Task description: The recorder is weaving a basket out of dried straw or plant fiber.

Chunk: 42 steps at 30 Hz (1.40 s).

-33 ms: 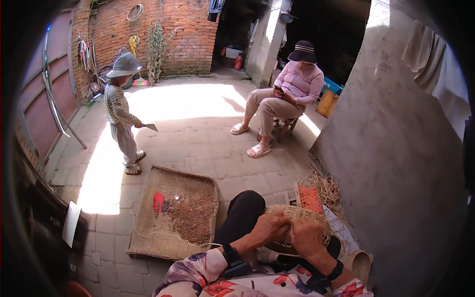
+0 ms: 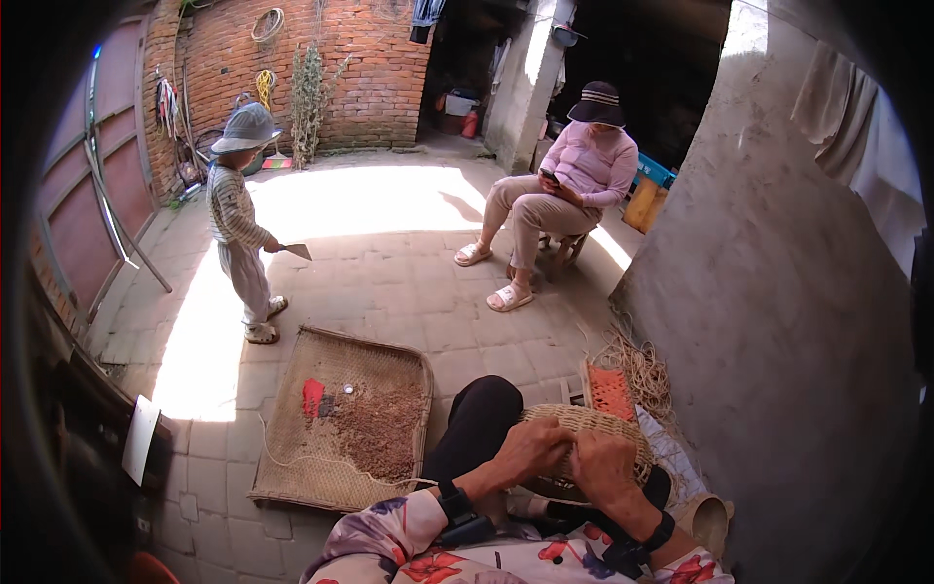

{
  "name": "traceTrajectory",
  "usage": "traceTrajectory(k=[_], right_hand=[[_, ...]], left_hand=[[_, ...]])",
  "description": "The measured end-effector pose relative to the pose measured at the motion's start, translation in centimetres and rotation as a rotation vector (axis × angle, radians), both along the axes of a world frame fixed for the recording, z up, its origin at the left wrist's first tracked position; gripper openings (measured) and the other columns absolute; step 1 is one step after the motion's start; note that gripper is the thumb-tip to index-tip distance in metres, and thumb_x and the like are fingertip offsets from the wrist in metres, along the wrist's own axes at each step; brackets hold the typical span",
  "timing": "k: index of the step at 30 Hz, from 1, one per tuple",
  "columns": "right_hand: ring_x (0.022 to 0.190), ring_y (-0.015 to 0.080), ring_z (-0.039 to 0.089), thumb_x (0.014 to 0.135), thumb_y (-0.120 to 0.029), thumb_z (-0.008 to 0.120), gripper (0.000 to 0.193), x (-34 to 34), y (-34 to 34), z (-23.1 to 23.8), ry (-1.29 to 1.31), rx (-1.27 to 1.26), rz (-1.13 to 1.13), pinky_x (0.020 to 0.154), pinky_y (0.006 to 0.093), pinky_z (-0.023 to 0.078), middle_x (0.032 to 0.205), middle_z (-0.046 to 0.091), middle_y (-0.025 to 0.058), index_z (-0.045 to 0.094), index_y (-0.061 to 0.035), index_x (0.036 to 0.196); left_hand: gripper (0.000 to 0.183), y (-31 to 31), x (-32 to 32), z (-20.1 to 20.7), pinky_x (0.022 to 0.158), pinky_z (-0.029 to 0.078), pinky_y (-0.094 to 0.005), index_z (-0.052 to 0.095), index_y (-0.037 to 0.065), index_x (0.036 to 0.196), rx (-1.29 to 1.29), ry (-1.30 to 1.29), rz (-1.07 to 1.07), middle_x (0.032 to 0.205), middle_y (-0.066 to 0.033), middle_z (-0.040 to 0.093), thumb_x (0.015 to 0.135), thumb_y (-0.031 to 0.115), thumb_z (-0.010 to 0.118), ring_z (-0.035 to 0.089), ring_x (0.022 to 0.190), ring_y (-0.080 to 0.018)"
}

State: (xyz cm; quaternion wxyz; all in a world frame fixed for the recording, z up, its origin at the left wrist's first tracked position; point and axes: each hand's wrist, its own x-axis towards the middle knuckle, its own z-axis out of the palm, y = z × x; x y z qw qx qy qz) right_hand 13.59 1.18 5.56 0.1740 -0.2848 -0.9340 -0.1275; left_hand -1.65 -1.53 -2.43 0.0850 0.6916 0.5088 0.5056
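A pale woven straw basket (image 2: 595,419) rests over my lap, its ribbed weave showing above and between my hands. My left hand (image 2: 530,453) is closed in a pinch at its near side. Right beside it, my right hand (image 2: 605,467) is closed too, knuckles up, with the fingertips of both hands almost meeting. What exactly the fingertips grip is hidden behind the knuckles. A thin pale cord (image 2: 321,457) trails across the winnowing tray on my left and ends near my left wrist.
The square winnowing tray (image 2: 282,462) holds brown dried bits (image 2: 379,438) and a red scrap. A loose straw bundle (image 2: 642,375) and an orange woven seat (image 2: 610,391) lie by the right wall. A child (image 2: 233,214) holds a flat blade; a seated person (image 2: 589,165) holds a phone.
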Motion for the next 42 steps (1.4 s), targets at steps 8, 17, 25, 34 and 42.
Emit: traceTrajectory(k=[8,17,25,34,42], right_hand=[[0.060,0.0346,0.064,0.082,-0.018,0.064,0.012,-0.3,0.4,-2.0,-0.015,-0.198,-0.228,0.057,0.0463,0.050,0.066,0.063,0.0141,0.061,-0.0061,0.082],[0.064,0.0340,0.067,0.081,-0.021,0.063,0.016,0.9,1.6,-0.8,-0.090,-0.143,-0.031,0.061,0.0481,0.051,0.068,0.066,0.0139,0.063,-0.0051,0.082],[0.065,0.0364,0.066,0.082,-0.017,0.061,0.014,0.4,0.3,-1.2,-0.072,-0.242,-0.286,0.063,0.0468,0.051,0.067,0.065,0.0149,0.067,-0.0057,0.077],[0.067,0.0364,0.066,0.079,-0.019,0.063,0.013,0.7,0.4,-0.9,-0.199,-0.160,-0.190,0.064,0.0490,0.050,0.069,0.066,0.0160,0.066,-0.0057,0.080],[0.063,0.0314,0.067,0.084,-0.016,0.059,0.015,2.2,2.7,-3.2,-0.018,-0.314,-0.176,0.060,0.0459,0.050,0.067,0.063,0.0193,0.063,-0.0013,0.086]], left_hand=[[0.011,-0.7,0.1,0.1,0.066,0.052,-0.0390,0.070,0.008,0.089,-0.046,0.026,0.103,0.081,-0.0097,0.061,0.083,0.016,0.064,0.064,0.077,-0.0301],[0.018,-0.7,0.8,-0.4,0.071,0.053,-0.0412,0.070,0.008,0.099,-0.130,-0.106,-0.001,0.088,-0.0123,0.061,0.086,0.015,0.060,0.064,0.081,-0.0322],[0.025,-0.9,1.1,-1.0,0.078,0.053,-0.0423,0.067,0.009,0.111,-0.212,-0.145,-0.089,0.095,-0.0142,0.062,0.090,0.016,0.056,0.063,0.089,-0.0337],[0.029,-1.0,1.2,-1.2,0.082,0.052,-0.0450,0.065,0.005,0.113,-0.227,-0.194,-0.098,0.098,-0.0169,0.065,0.088,0.016,0.055,0.063,0.094,-0.0367],[0.023,-0.4,1.6,-1.5,0.080,0.051,-0.0465,0.067,0.002,0.101,-0.306,-0.251,-0.131,0.094,-0.0204,0.066,0.086,0.017,0.055,0.063,0.091,-0.0396]])
